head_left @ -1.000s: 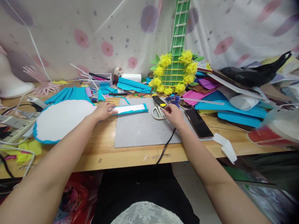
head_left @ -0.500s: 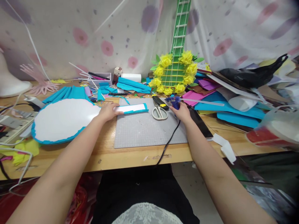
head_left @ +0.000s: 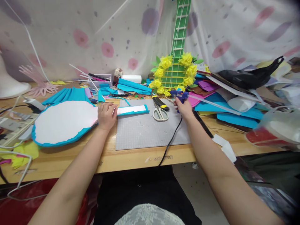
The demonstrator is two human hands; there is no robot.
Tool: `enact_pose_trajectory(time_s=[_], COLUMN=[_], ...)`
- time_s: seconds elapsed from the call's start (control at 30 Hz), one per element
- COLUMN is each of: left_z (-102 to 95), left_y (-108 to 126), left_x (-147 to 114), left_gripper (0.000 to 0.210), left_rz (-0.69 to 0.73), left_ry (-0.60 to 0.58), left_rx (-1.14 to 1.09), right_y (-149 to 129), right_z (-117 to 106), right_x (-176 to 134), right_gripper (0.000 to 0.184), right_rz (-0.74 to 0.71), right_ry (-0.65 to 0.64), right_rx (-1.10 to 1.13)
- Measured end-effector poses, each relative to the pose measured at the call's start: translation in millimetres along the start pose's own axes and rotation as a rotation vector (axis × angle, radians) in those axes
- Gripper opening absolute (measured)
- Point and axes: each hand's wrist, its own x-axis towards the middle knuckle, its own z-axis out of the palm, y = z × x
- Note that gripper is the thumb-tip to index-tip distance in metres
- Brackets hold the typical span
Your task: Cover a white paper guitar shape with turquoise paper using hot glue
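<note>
My left hand (head_left: 106, 116) is closed over the narrow neck of a paddle-shaped board (head_left: 67, 120), white with a blue crepe-paper border. The round body lies left of the hand, and the strip-like end reaches right onto a grey cutting mat (head_left: 142, 132). My right hand (head_left: 184, 107) grips a blue hot glue gun (head_left: 180, 94), with a long clear glue stick (head_left: 217, 104) jutting from it to the right. Its black cord trails down over the mat. Between the hands lie scissors with pale handles (head_left: 160, 115) and a black-and-yellow utility knife (head_left: 161, 103).
Behind the mat stands a green ladder-like neck (head_left: 180, 40) ringed by yellow paper flowers (head_left: 166, 62). Coloured sheets (head_left: 232, 107) are piled at right, near a plastic-covered cup (head_left: 267, 136). A power strip (head_left: 17, 129) with cables sits at left.
My left hand has shifted slightly, its fingers now bent over the board's neck rather than stretched along the strip. The glue gun has risen slightly and moved right in my right hand.
</note>
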Motion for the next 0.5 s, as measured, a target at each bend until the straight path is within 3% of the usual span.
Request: enact_pose_trajectory(time_s=[0.1,0.23,0.33,0.5], left_z=[-0.2,-0.9,-4.4,-4.7], left_y=[1.5,-1.6,-8.2,-10.7], left_x=[-4.0,-6.0,-6.2,-5.5], left_gripper=[0.033,0.029,0.026,0.026], left_rz=[-0.006,-0.072,-0.112,-0.009], left_ry=[-0.022,0.009,0.03,-0.048], left_rx=[0.003,-0.004,0.019,-0.024], right_y=[-29.8,-70.4,-90.4,-101.5], right_z=[-1.8,12.0,32.4,66.2], right_x=[-10.2,-34.6,-49.4,-46.5], right_gripper=[0.033,0.025,0.024,0.024], right_rz=[-0.003,-0.066,-0.117,-0.149], right_ry=[-0.266,-0.638,-0.743,-0.826], right_rx=[0.19,0.145,-0.002,-0.049])
